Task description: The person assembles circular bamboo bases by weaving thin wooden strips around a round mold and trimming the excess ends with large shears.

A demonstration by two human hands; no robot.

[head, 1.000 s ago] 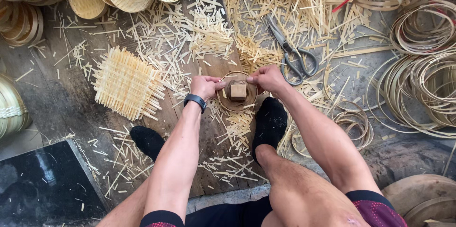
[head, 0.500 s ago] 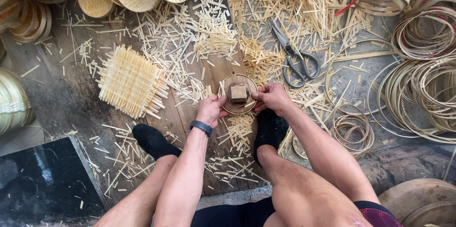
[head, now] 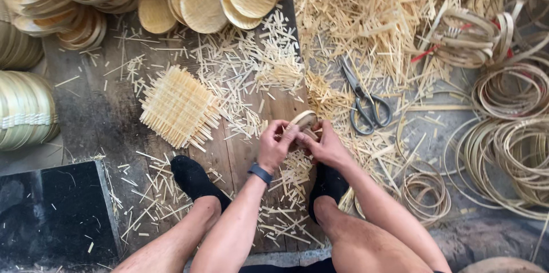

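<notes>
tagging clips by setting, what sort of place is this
Probably a bamboo weaving workshop floor: stacked woven trays, coiled bamboo hoops, scissors among cut splints, and both hands working a small hoop.

Both hands are gripping a small hoop [head: 305, 120] of pale, smooth bamboo strip. The board [head: 108, 118] beneath is looking like worn, matt grey-brown wood, rough with splinters. The square mat [head: 178, 107] at centre left is showing dry woven slats. Right of centre, the scissors [head: 366, 101] are gleaming dull grey metal. Lower left, a dark slab [head: 51, 210] is shining glossy.
</notes>
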